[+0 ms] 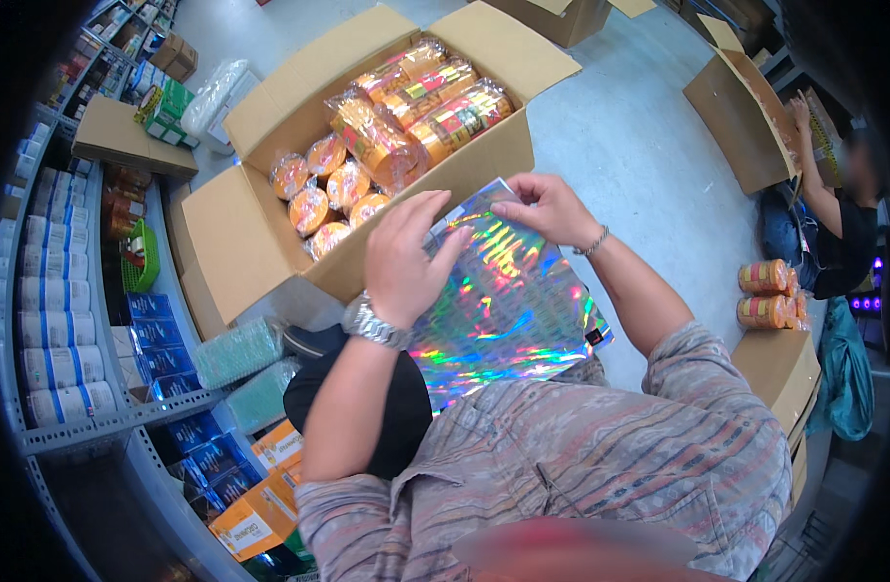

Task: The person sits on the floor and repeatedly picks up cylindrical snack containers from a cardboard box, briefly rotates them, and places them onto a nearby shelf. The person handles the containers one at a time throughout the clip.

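Observation:
A shiny silver holographic bag (503, 291) hangs in front of my body, its surface flashing rainbow colours. My right hand (553, 209) pinches its top edge, thumb in front and fingers curled behind. At the bag's upper left edge is my left hand (403, 257), wearing a metal watch, with the thumb on the front face and the fingers bent around the corner. Just beyond both hands stands an open cardboard box (367, 247) holding several orange rolls in clear wrap (377, 136), some lying on their sides and some end-up.
Metal shelves on the left carry white cylinders (57, 325), blue boxes (159, 335) and a green basket (144, 257). At the right, a person (838, 213) reaches into another carton (741, 116). Orange rolls (763, 296) stand on a box (776, 373) nearby.

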`<state>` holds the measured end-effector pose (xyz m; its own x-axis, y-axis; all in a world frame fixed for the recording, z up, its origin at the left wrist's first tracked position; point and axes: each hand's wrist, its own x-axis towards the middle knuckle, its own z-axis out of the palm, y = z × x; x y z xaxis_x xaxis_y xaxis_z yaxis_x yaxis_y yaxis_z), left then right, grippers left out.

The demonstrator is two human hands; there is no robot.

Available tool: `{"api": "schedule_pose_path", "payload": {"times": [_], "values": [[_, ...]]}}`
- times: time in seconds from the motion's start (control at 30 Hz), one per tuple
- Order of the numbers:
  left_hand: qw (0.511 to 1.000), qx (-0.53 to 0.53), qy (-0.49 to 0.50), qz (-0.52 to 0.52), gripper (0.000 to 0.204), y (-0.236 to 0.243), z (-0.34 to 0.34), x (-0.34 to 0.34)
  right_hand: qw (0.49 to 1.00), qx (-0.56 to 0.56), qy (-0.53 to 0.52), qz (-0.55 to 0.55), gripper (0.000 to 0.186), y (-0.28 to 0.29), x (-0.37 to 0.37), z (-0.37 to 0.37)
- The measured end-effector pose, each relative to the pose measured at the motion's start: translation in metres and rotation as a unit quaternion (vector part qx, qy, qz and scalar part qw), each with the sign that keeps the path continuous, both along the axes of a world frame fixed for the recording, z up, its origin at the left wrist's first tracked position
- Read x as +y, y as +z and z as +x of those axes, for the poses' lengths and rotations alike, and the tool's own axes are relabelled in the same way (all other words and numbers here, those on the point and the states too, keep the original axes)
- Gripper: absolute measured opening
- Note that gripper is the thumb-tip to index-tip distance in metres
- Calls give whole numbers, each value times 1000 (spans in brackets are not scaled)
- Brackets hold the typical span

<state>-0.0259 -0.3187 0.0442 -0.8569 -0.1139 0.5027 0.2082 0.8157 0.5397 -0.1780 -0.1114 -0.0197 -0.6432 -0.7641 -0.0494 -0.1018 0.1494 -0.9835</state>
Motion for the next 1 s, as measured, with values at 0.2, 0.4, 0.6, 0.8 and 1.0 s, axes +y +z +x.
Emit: {"api": "schedule_pose_path", "payload": {"times": [0.2, 0.4, 0.6, 0.8, 1.0], "values": [[990, 21, 53, 129, 25, -59, -24, 24, 995, 64, -69, 9, 24, -4, 8, 15], [988, 117, 85, 53, 20, -75, -26, 32, 993, 77, -89, -1, 27, -14, 3, 22], [983, 73, 72, 150, 20, -81, -32, 35, 988, 129, -89, -4, 27, -19, 2, 21], [979, 106, 91, 146, 23, -93, -35, 36, 990, 96, -105, -1, 26, -23, 1, 22], [979, 134, 107, 107, 19, -103, -39, 37, 989, 97, -115, -13, 21, -27, -2, 22]]}}
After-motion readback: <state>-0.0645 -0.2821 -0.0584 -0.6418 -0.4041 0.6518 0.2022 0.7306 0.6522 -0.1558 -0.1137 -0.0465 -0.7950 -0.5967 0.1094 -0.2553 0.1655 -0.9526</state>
